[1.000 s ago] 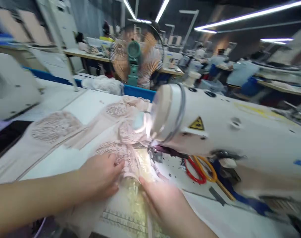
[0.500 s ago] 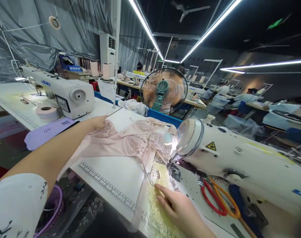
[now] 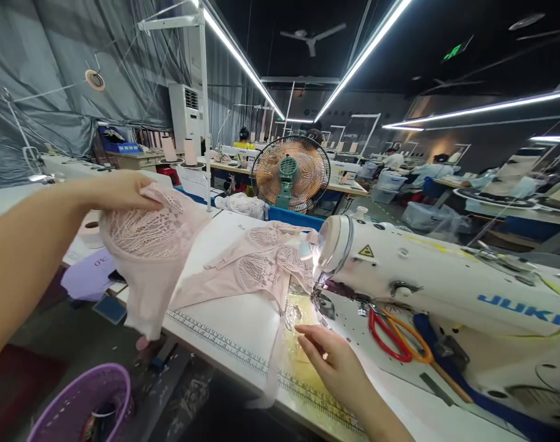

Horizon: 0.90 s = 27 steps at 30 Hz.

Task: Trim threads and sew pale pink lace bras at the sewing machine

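My left hand pinches the upper edge of a pale pink lace bra piece, holding it raised at the left so that its plain lower part hangs past the table's front edge. More pink lace bra work lies across the table, reaching to the needle area of the white sewing machine. My right hand is just in front of the needle, over the yellowish bed cover, fingers stretched and holding nothing I can see. A pale strip hangs over the front edge beside it.
Red and orange-handled scissors lie under the machine arm. A purple basket stands below at the left. Purple paper tags and a tape roll sit on the left. A fan stands behind the table; people work farther back.
My left hand has lifted a lace piece off the table, up and to the left. My right hand stays near the needle. The head view has shifted to the right.
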Tool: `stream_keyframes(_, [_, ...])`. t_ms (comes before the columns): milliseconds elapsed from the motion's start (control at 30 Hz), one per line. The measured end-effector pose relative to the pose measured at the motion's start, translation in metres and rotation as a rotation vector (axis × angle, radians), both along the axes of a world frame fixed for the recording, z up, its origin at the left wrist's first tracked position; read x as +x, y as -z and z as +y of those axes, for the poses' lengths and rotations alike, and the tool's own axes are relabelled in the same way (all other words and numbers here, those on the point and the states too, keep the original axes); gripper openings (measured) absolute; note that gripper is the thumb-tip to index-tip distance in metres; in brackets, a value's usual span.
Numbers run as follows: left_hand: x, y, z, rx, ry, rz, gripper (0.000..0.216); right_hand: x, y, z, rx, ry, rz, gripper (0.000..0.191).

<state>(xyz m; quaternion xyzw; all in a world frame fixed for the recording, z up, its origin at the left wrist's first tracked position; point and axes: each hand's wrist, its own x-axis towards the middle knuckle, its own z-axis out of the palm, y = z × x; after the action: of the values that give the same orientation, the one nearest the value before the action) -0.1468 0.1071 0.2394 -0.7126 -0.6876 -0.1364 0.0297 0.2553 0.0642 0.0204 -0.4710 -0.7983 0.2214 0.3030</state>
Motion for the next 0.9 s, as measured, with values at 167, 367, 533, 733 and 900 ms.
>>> stream_keyframes(167, [0.047,-0.032,-0.061,-0.054,-0.075,-0.677,0.043,-0.047,-0.040,-0.038,0.186,-0.090,0.406,0.019])
stream_keyframes(367, [0.103,0.023,-0.069,-0.122,0.241,-1.090,0.044,-0.069,-0.063,-0.077,0.322,-0.097,0.723,0.029])
stream_keyframes(533, [0.134,0.089,-0.069,-0.166,0.175,-1.321,0.043,-0.052,-0.050,-0.092,0.267,0.120,0.601,0.017])
stream_keyframes(733, [0.157,0.154,-0.081,-0.132,0.065,-1.455,0.044,-0.022,-0.040,-0.103,0.146,0.179,0.557,0.009])
stream_keyframes(900, [0.167,0.180,-0.091,-0.068,0.061,-1.449,0.045,-0.014,-0.034,-0.107,0.127,0.237,0.537,0.011])
